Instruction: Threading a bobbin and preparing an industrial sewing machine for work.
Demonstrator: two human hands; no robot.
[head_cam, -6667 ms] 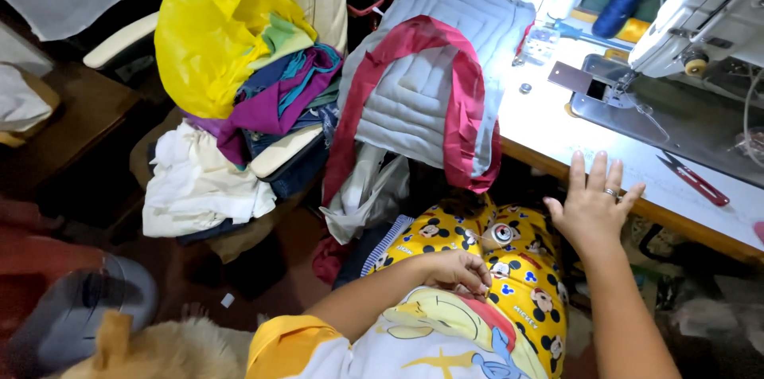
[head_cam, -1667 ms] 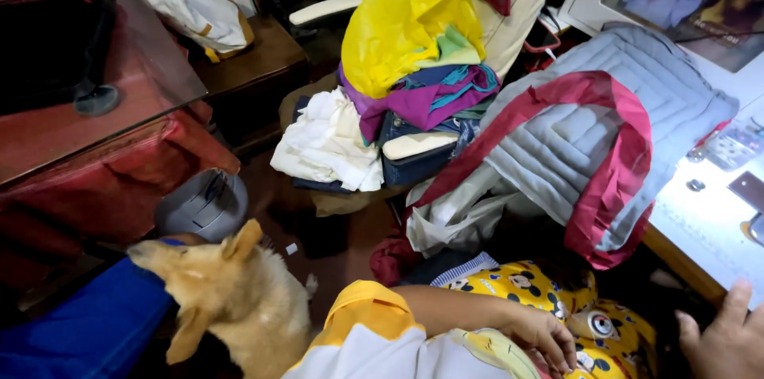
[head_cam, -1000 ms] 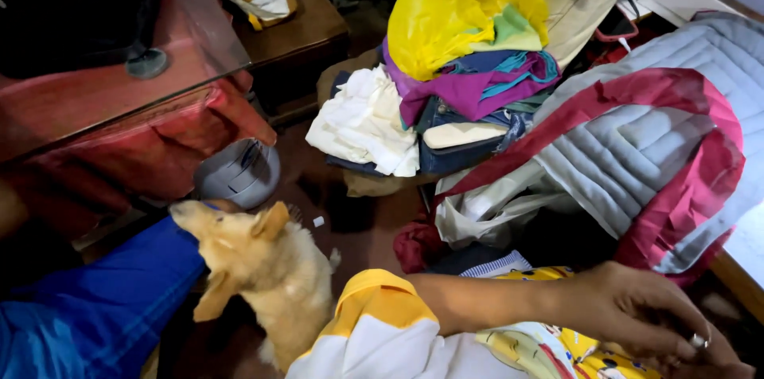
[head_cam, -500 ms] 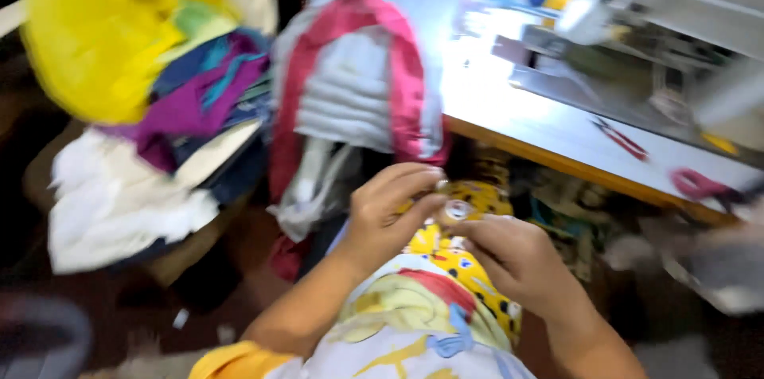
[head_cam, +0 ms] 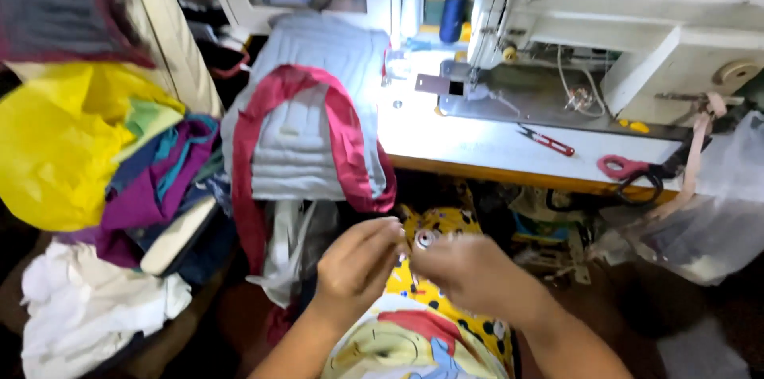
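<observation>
Right, you're pinching a small round pale piece point(head_cam: 424, 237), button-like though too blurred to be sure, between both hands, just above the yellow cartoon-print fabric point(head_cam: 446, 299) lying over your lap. Your left hand point(head_cam: 356, 263) is closing its fingertips on the piece from the left; your right hand point(head_cam: 469, 271) is meeting it from the right, fingers curled in. Both grips are nearly shut, fingertips touching or almost touching at the piece. I can't tell which hand is actually carrying it; motion blur is hiding the contact. The piece is sitting dead centre between the two hands, neither one nearer, and it's round, so no long axis to speak of.

Going outward: the fabric is running down toward you, with a red and blue print at the near end. Above your hands the counter point(head_cam: 477, 148) is carrying the white sewing machine point(head_cam: 605, 37), with red-handled snips point(head_cam: 549, 142) and pink-handled scissors point(head_cam: 629, 168) lying well apart from your hands. A grey quilted pad with a pink border point(head_cam: 306, 132) is draping off the counter's left end. A heap of mixed clothes point(head_cam: 119, 180) is sitting further left.
</observation>
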